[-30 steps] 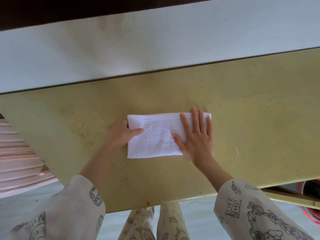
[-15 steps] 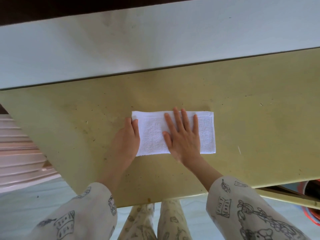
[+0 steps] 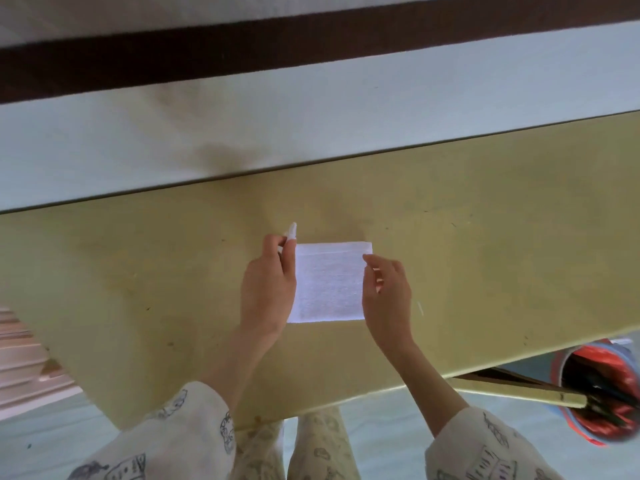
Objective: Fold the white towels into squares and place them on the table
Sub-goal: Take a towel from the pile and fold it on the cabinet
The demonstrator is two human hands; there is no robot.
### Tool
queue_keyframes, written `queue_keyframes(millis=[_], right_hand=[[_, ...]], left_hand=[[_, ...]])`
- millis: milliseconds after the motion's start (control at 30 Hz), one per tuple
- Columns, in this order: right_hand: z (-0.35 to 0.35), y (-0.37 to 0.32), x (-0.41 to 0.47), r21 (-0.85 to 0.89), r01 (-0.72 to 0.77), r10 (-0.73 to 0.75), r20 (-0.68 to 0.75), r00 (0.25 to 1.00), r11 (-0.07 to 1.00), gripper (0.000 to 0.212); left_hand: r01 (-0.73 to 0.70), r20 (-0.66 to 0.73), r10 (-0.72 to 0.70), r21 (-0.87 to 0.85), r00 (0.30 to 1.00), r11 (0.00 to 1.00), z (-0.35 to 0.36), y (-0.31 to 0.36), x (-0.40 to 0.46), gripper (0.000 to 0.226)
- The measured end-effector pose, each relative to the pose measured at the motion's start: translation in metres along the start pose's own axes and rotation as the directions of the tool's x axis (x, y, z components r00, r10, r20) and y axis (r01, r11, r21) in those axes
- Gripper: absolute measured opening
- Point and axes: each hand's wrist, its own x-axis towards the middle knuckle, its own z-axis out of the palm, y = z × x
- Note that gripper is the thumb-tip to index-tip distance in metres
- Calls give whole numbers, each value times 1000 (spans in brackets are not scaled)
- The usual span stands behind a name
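Already the towel point(image 3: 330, 282) lay square mid-worktop point(image 3: 485, 271); left hand point(image 3: 268, 289) pinched its far corner, right hand point(image 3: 388, 296) hovered loosely curled, holding nothing.

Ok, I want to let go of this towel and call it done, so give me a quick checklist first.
1. Towel looks about square: ok.
2. Towel lies flat on the table: not ok, a corner sticks up by the left hand.
3. Left hand off the cloth: not ok, its fingers hold that raised corner.
4. Right hand off the cloth: cannot tell, it sits at the right edge with fingers curled.
5. Layers line up at the edges: cannot tell, both hands cover the sides.
6. Towel well back from the near table edge: ok.
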Motion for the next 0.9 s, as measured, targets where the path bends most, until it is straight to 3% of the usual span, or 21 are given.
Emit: queue_keyframes(millis=[33,100,233,600,767,900], right_hand=[[-8,3,4,85,-131,128,33,991,988,24],[-17,14,9,142,-240,228,96,969,960,22],[-18,28,15,157,-289,259,189,947,944,22],[-21,36,26,183,-354,299,270,915,917,22],[-18,36,26,124,-338,298,259,919,933,26],[-17,29,30,83,-337,310,234,922,938,25]], left_hand=[[-19,20,19,-6,1000,1000,8,7,0,27],[-45,76,46,-4,996,999,26,19,-1,26],[-49,174,43,26,984,998,56,31,-3,27],[-110,315,48,183,948,977,93,42,-10,29],[-94,366,88,-3,926,996,86,37,-14,34],[-247,277,240,-8,930,969,69,15,-14,34]])
